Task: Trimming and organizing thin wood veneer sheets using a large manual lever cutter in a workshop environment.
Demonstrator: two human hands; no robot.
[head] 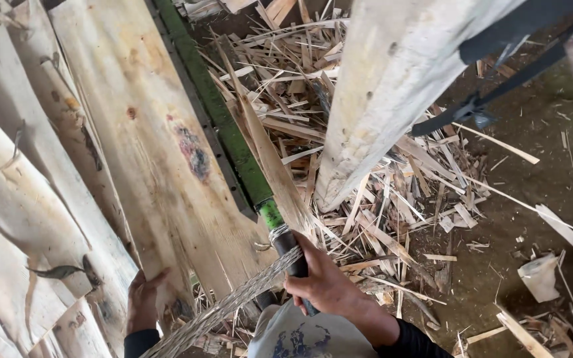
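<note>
Both hands (329,282) partly behind veneer sheet (160,166).

left hand (142,301): fingers curled over the lower edge of a pale wood sheet (167,166) that leans among other sheets at the left.
right hand (323,285): closed around the dark grip of a long green bar (233,142), beside a thin wood strip (270,159).
cable: a twisted grey strand (230,301) runs from the bar's grip toward the bottom edge.
post: a pale wooden post (379,93) stands upright on the floor.
floor: a heap of wood splinters (366,192) lies around the post's foot; dark dirt at the right.
</note>
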